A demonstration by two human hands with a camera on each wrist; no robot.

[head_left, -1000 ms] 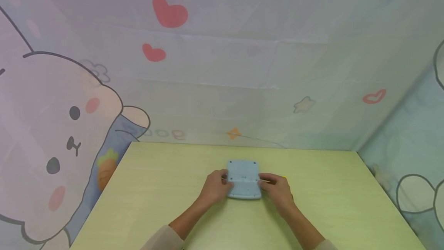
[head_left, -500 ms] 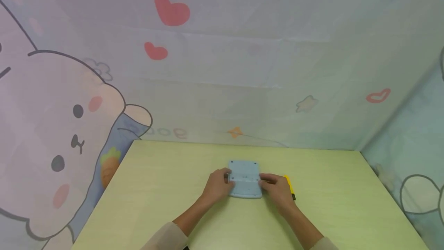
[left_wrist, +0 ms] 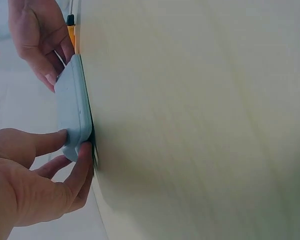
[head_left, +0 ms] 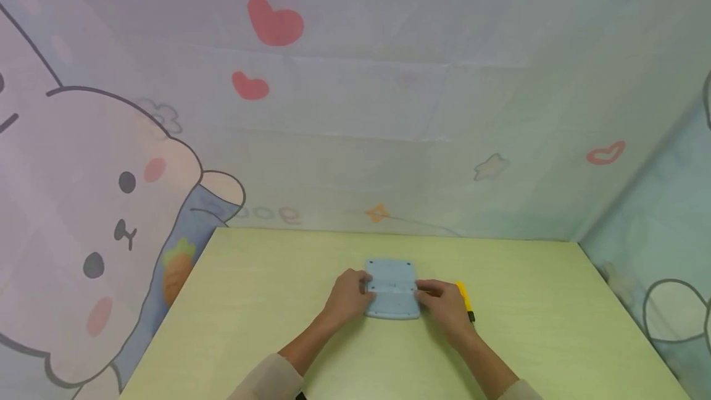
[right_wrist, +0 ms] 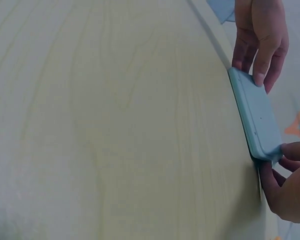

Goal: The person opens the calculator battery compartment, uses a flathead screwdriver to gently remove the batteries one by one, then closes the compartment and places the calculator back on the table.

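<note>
A light blue calculator-like device (head_left: 391, 304) is held between both hands, its back facing up with small dark screw holes near the corners. In the head view my left hand (head_left: 345, 296) pinches its left edge, and my right hand (head_left: 447, 310) pinches the right edge. The left wrist view shows the device (left_wrist: 70, 102) side-on, low over the tabletop, with the left thumb on top and fingers below. Similarly, the right thumb and fingers grip one end of the device (right_wrist: 257, 115) in the right wrist view. Its front face is hidden.
A screwdriver (head_left: 465, 298) with a yellow handle and black collar lies just right of my right hand, partly hidden by it. The pale wooden table (head_left: 266, 276) ends at a back edge against a printed cloth (head_left: 361, 97).
Both hands keep their grip on the device, which has hardly moved. More of the screwdriver shows beside the right hand than one second ago, and the head view has shifted slightly.
</note>
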